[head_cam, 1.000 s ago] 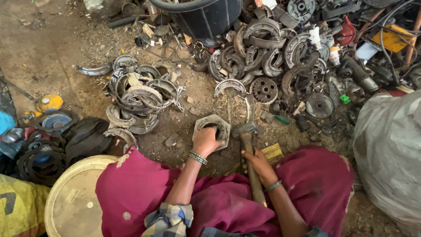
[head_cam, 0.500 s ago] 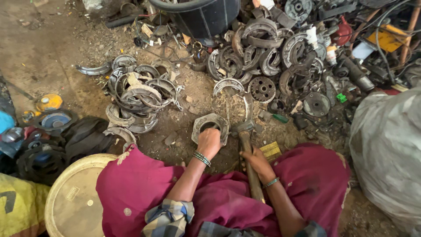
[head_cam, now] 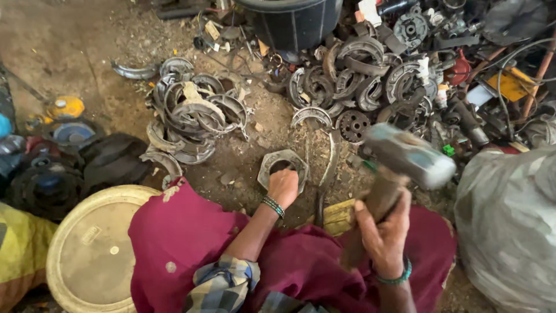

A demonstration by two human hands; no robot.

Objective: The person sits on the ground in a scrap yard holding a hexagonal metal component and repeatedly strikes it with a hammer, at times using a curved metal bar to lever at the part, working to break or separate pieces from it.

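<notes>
Head view, looking straight down: the left hand (head_cam: 283,186) is curled into a fist on the near edge of a hexagonal metal ring (head_cam: 282,165), pinning it flat on the dirt floor (head_cam: 69,52), knuckles kept on the near side, apparently so the rest of the ring is left open. The right hand (head_cam: 383,229) is wrapped tight around a wooden handle, and the hammer (head_cam: 409,155) is raised, its steel head blurred and level with the scrap heap, well above and to the right of the ring. A curved brake shoe (head_cam: 331,156) lies just beside the ring, with a dark metal bar running down from it toward the person's lap. Magenta cloth (head_cam: 191,232) covers both knees, which bracket the work spot, so the ring sits close in, right between the legs. To the left, a separate stack of worn brake shoes (head_cam: 194,113); ahead and right, a bigger tangle of shoes, gears and parts (head_cam: 376,75) under a black bucket (head_cam: 295,23). A pale round lid (head_cam: 90,249) rests by the left knee, a grey sack (head_cam: 509,232) at the right.
</notes>
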